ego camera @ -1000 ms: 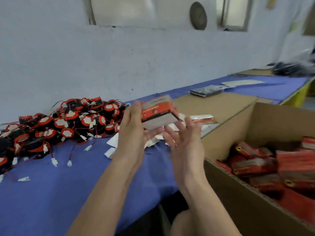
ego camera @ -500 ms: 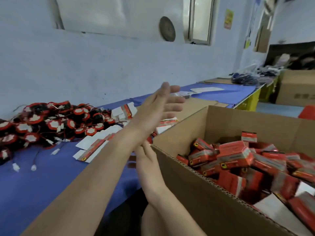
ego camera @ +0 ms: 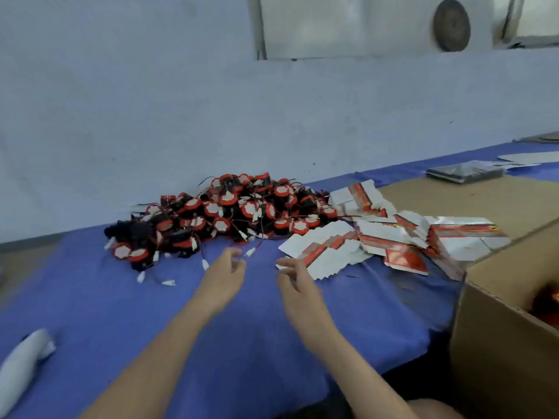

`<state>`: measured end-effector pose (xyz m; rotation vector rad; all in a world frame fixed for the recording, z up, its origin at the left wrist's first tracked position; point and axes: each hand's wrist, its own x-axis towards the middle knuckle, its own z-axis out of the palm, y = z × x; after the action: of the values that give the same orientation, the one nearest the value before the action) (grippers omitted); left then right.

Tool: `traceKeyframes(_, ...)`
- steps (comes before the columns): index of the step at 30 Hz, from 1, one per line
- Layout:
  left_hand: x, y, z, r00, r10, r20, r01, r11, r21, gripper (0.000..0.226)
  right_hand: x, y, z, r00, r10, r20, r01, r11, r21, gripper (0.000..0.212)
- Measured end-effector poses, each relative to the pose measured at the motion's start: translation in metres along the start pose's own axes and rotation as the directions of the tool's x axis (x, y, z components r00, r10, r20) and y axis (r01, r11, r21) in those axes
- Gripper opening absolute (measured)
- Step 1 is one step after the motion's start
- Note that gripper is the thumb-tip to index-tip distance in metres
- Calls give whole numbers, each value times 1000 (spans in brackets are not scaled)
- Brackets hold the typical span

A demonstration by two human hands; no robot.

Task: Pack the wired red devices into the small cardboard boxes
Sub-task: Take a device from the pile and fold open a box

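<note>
Hovering empty, loosely curled: left hand [ego camera: 222,278], right hand [ego camera: 298,285]; red devices [ego camera: 236,210] heaped, round, white-faced, tangle-wired.

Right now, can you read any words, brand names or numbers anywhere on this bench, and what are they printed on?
No text can be read in this view.
On the flat small cardboard boxes: print on the red bands, too blurred to read.
On the wired red devices: white tops, any marks too small to tell.
On the large carton: no print shows on its visible sides.
</note>
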<state>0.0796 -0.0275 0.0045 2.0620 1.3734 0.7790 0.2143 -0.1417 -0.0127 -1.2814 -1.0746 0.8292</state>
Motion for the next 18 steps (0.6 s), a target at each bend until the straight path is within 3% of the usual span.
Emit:
traceKeyframes(3,19,-37,-14,999,-44,1,43,995,90,41,34,12,17,999,-3,37,5,999,-50,24)
traceKeyframes(6,41,-62,-19,998,-50,-25,53,990,130,42,75,21,26,999,38,27,-39,999,10,24)
traceKeyframes(10,78,-78,-18,984,-78,-162,100,985,137,41,126,27,27,971,240,-5,-227,927,297,16)
traceKeyframes(12,96,-81,-15,973,-40,-229,81,982,172,38,143,30,22,958,285,-29,-250,881,401,13)
traceKeyframes(14,110,-79,-6,971,14,-240,34,980,194,36,154,32,16,965,234,-118,-193,939,286,17)
traceKeyframes(18,130,-59,30,983,114,-144,-92,984,153,33,168,36,0,960,-74,-271,52,995,-87,22)
